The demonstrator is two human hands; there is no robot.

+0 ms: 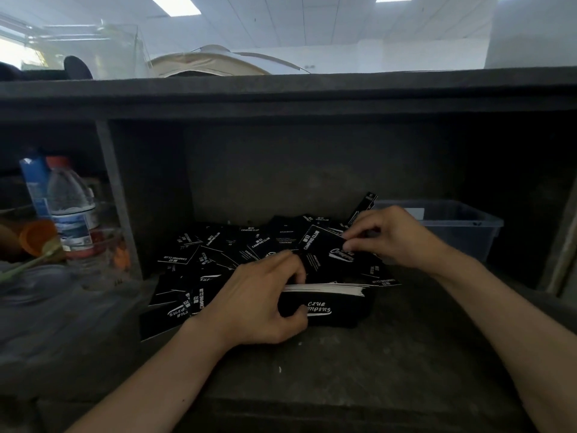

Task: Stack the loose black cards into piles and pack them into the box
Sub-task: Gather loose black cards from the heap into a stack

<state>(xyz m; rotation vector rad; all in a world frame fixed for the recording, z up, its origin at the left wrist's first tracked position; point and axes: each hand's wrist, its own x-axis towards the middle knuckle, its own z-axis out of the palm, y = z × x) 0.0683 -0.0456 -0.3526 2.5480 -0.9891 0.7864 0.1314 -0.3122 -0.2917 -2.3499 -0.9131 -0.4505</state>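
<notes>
Our left hand [259, 304] grips the pile [327, 289], keeping its edges square. Our right hand [393, 239] pinches one card [324, 248] above the loose cards [199, 254] scattered on the bench [406, 339].

Cannot see the nine o'clock end of the white-edged stack [327, 289], covered by the left hand [262, 301]. Nor one corner of the lifted card [321, 248], pinched inside the right hand [396, 239]. Cannot read the fine print on the loose cards [193, 254]. Cannot tell what fills the clear bin [462, 226] at three o'clock, nor name the blurred clutter [40, 242] at nine.
</notes>
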